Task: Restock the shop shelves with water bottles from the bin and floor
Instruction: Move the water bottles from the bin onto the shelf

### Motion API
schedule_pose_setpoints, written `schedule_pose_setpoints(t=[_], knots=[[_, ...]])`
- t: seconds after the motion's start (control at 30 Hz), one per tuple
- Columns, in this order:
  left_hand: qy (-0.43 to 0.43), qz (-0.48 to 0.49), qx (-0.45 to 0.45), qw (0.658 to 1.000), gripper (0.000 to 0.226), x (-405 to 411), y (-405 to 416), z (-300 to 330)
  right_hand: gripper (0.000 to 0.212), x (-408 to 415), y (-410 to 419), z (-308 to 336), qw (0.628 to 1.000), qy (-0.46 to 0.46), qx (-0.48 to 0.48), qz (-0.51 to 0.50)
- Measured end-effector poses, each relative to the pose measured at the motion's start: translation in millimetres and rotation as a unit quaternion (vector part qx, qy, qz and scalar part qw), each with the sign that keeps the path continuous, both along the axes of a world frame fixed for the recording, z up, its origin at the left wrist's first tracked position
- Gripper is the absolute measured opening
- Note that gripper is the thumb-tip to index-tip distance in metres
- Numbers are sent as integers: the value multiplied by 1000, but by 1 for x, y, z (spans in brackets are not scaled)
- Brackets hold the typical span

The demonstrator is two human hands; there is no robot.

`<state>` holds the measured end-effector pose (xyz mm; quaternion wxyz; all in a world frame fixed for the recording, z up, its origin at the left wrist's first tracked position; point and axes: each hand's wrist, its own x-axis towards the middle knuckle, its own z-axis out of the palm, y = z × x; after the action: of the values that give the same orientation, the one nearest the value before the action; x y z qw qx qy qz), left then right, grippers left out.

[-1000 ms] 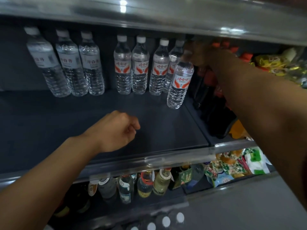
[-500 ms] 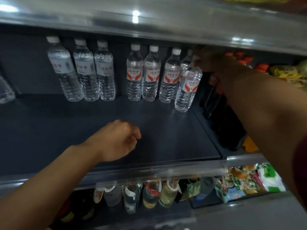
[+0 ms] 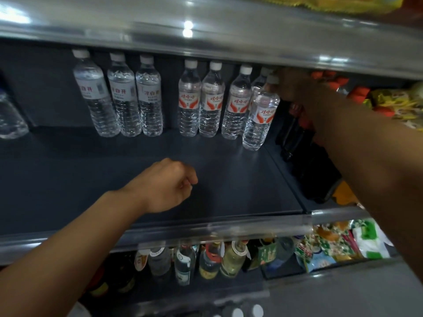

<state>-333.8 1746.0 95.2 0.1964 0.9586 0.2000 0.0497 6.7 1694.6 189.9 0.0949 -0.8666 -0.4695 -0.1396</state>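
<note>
The right hand [image 3: 295,86] pinches the cap end of a red-labelled water bottle [image 3: 259,117], apparently to steady it upright at the row's right end, far back on the shelf [image 3: 206,179]. The left hand [image 3: 169,186], curled and empty, hovers near.

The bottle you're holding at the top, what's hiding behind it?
Behind the held bottle stands another red-label bottle, mostly covered. The right hand hides anything further right.

Right hand [image 3: 295,86] grips a water bottle [image 3: 259,117] — left hand [image 3: 168,185] fisted.
</note>
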Motion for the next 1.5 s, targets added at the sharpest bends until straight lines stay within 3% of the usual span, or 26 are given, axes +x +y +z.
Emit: schedule_pose_setpoints(t=[0.2, 0.33, 0.53, 0.73, 1.03, 1.1, 1.17, 1.33, 1.5], knots=[[8, 2, -8, 1000, 25, -20, -4, 8, 32, -75, -29, -9, 999, 16, 41, 3], [30, 8, -7, 999, 26, -64, -7, 3, 7, -177, -52, -46, 989, 87, 66, 101], [77, 42, 19, 996, 16, -174, -10, -17, 8, -345, -76, -120, 946, 242, 38, 213], [98, 121, -16, 988, 26, -296, -18, -55, 14, -470, -80, -168, 898, 315, -46, 303], [161, 171, -32, 972, 32, -399, -29, -96, 14, -561, -52, -204, 872, 265, -187, 366], [136, 166, -22, 976, 26, -407, -28, -96, 16, -575, -48, -212, 866, 256, -220, 368], [110, 173, -39, 978, 25, -419, -27, -95, 22, -591, -45, -222, 860, 252, -238, 375], [177, 184, -42, 966, 34, -441, -20, -111, 44, -618, -38, -249, 857, 225, -267, 378], [190, 165, -44, 967, 33, -446, -18, -120, 31, -624, -30, -265, 853, 250, -267, 371]])
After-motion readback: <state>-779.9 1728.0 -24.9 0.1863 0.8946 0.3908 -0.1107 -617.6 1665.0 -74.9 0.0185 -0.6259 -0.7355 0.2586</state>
